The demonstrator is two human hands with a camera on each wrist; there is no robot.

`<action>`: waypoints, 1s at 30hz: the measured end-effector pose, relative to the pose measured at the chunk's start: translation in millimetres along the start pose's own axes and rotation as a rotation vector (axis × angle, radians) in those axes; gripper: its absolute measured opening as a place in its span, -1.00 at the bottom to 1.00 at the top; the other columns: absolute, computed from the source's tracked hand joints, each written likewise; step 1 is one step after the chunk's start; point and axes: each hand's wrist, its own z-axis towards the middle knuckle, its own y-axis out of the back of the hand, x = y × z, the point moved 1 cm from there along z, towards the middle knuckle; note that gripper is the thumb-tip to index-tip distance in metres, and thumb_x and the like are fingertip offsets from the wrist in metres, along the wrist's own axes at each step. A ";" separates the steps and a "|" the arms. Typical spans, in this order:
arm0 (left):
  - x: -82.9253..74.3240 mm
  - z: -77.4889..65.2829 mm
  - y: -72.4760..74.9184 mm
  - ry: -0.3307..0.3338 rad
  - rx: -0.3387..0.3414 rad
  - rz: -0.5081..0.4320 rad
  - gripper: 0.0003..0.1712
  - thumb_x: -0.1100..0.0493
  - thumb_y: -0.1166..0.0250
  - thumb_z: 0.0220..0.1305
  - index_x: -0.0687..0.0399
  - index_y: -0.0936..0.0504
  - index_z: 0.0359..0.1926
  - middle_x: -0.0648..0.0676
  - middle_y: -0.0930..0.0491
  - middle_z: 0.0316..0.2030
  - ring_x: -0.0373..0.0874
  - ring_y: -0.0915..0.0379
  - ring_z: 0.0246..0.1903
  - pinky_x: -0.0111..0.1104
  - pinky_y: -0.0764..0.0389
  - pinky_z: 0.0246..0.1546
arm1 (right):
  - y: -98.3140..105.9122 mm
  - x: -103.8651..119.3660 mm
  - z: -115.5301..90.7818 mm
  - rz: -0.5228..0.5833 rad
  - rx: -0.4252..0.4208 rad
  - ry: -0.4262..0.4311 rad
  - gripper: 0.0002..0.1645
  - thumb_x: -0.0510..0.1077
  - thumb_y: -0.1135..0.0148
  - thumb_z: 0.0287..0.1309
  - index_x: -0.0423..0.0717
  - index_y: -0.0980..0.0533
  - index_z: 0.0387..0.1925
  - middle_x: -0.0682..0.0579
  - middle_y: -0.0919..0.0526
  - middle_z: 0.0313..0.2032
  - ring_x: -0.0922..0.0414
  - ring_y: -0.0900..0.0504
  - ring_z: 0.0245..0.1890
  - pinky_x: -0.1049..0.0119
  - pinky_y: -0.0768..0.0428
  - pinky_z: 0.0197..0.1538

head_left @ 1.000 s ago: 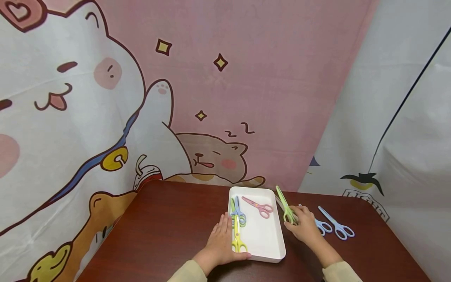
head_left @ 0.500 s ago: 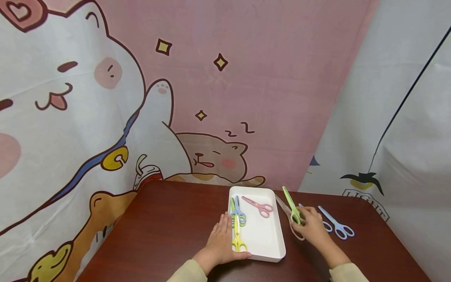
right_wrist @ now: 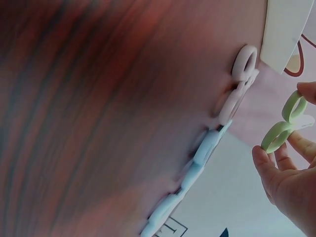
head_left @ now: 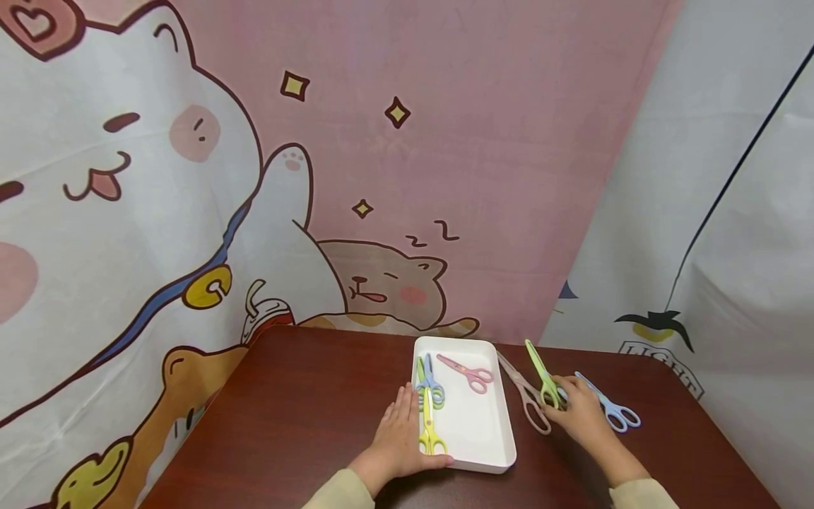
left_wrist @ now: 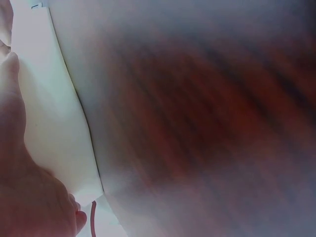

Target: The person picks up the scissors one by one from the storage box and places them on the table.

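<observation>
My left hand (head_left: 397, 442) rests against the left side of a white tray (head_left: 470, 438), fingers straight along its wall and thumb across the near-left corner. In the left wrist view that hand (left_wrist: 24, 182) lies along the tray's outer wall (left_wrist: 54, 118). To the right of the tray, my right hand (head_left: 584, 417) pinches green scissors (head_left: 538, 362) by the handle loops, blades angled up and away. The right wrist view shows their green loops (right_wrist: 277, 136) between fingers and thumb, raised off the table.
The tray holds pink scissors (head_left: 467, 371), yellow scissors (head_left: 428, 424), and blue scissors (head_left: 429, 385) overlapping green ones (head_left: 420, 367). Beside its right wall lie pale pink scissors (head_left: 523, 387). Blue scissors (head_left: 604, 403) lie farther right; another blue pair is mostly behind my right hand. A printed cloth (head_left: 496, 177) hangs behind.
My right hand has moved rightward with the green scissors, away from the tray, uncovering the pale pink scissors and covering more of one blue pair. My left hand and the tray have stayed put.
</observation>
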 end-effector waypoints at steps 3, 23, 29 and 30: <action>0.6 0.1 -1.4 0.005 -0.001 0.001 0.60 -0.82 0.05 -0.39 0.25 0.09 0.46 0.24 0.15 0.48 0.07 0.19 0.46 -0.07 -0.15 0.35 | 1.0 -6.7 -1.3 -0.003 -0.005 -0.002 -0.28 -0.13 -0.47 -0.27 -0.40 -0.48 0.00 -0.42 -0.47 -0.11 -0.38 -0.45 -0.11 -0.23 -0.30 -0.08; -6.7 -5.0 13.1 0.003 0.018 0.003 0.55 -0.76 -0.05 -0.32 0.31 0.03 0.44 0.28 0.08 0.46 0.12 0.14 0.45 -0.05 -0.17 0.34 | 18.8 -36.2 -9.1 -0.015 0.071 -0.121 -0.26 -0.11 -0.40 -0.12 -0.44 -0.40 0.09 -0.46 -0.35 -0.01 -0.35 -0.32 -0.14 0.02 -0.30 -0.29; -5.8 -3.4 12.6 0.000 0.018 -0.009 0.55 -0.76 -0.05 -0.32 0.32 0.03 0.44 0.29 0.08 0.45 0.12 0.13 0.44 -0.04 -0.17 0.34 | 25.5 -43.8 -11.2 -0.037 0.109 -0.159 -0.23 -0.10 -0.38 -0.12 -0.45 -0.38 0.10 -0.48 -0.34 -0.01 -0.39 -0.31 -0.12 -0.08 -0.30 -0.24; -5.7 -3.2 12.5 0.001 0.019 -0.009 0.55 -0.76 -0.05 -0.33 0.31 0.03 0.44 0.29 0.09 0.46 0.12 0.14 0.45 -0.05 -0.16 0.34 | 26.3 -45.3 -11.3 -0.043 0.111 -0.157 -0.23 -0.10 -0.38 -0.12 -0.45 -0.38 0.10 -0.49 -0.34 -0.01 -0.40 -0.31 -0.12 -0.09 -0.29 -0.22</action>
